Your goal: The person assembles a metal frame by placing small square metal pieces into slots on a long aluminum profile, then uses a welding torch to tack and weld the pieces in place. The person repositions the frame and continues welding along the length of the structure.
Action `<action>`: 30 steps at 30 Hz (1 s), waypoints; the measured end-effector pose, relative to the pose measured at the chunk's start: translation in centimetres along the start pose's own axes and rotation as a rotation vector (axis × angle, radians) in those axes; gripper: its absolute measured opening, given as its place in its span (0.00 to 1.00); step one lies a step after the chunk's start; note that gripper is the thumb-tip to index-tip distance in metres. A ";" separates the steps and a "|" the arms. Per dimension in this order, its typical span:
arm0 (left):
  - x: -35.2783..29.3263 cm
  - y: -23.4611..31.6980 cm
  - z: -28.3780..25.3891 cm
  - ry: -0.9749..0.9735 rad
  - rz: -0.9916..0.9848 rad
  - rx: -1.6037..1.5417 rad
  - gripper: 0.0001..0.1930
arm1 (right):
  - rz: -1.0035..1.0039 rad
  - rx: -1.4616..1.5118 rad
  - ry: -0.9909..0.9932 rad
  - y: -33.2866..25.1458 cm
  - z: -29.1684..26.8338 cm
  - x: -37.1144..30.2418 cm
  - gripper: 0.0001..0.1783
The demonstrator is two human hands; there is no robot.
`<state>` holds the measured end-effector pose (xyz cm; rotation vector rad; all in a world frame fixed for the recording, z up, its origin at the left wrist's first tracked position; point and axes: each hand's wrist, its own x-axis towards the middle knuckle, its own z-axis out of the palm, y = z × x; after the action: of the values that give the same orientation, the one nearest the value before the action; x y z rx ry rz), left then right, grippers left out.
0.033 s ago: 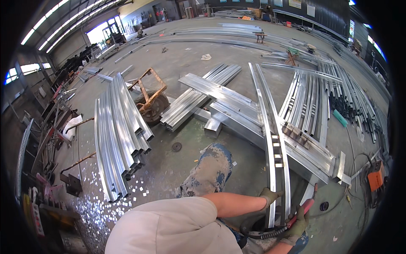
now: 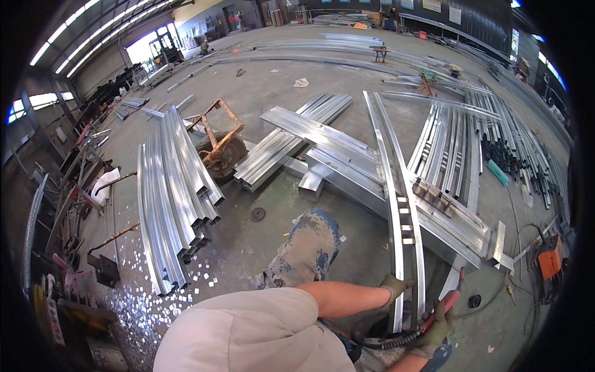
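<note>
Two long shiny metal rails, joined by short cross pieces, form a narrow ladder-like frame (image 2: 396, 229) that runs away from me. My left hand (image 2: 395, 287), in a dark work glove, is closed on the left rail close to its near end. In my gloved right hand (image 2: 437, 327) is a welding torch (image 2: 451, 302) with a red-pink handle, its fingers wrapped round it just right of the frame. A ribbed black cable (image 2: 396, 341) trails left from the torch across my lap. The frame rests over thick metal beams (image 2: 347, 167).
Stacked channel profiles (image 2: 170, 198) lie at left beside scattered shiny scraps (image 2: 145, 319). Behind them stands a rusty wheeled cart (image 2: 223, 146). An orange machine (image 2: 549, 263) with cables sits at right. More ladder-like frames (image 2: 443, 149) lie at far right. A black disc (image 2: 258, 214) is on the floor.
</note>
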<state>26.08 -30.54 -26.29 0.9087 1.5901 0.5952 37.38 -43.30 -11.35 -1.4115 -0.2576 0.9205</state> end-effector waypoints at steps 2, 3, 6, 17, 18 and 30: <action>0.1 0.5 0.0 -0.054 0.001 0.045 0.39 | -0.022 -0.001 0.036 -0.4 0.3 -0.4 0.26; 0.2 0.9 0.0 -0.087 0.002 0.075 0.38 | 0.001 -0.025 0.039 -0.3 0.1 -0.3 0.26; -0.3 2.0 -0.4 -0.214 -0.051 0.053 0.30 | 0.029 -0.033 0.075 -0.7 -0.9 0.1 0.26; -0.5 1.2 -2.8 -0.287 -0.158 -0.150 0.34 | 0.082 0.042 0.043 -2.2 0.5 -0.7 0.24; -1.6 1.8 -3.0 -0.315 -0.164 -0.247 0.31 | 0.077 0.030 0.050 -2.0 0.2 -0.5 0.23; -1.7 -1.0 -9.2 -0.550 -0.293 -0.776 0.16 | 0.092 0.037 -0.057 1.1 1.5 0.5 0.17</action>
<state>16.98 -31.58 -24.14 0.2087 0.8494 0.6146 36.29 -42.04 -12.25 -1.3732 -0.2183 1.0374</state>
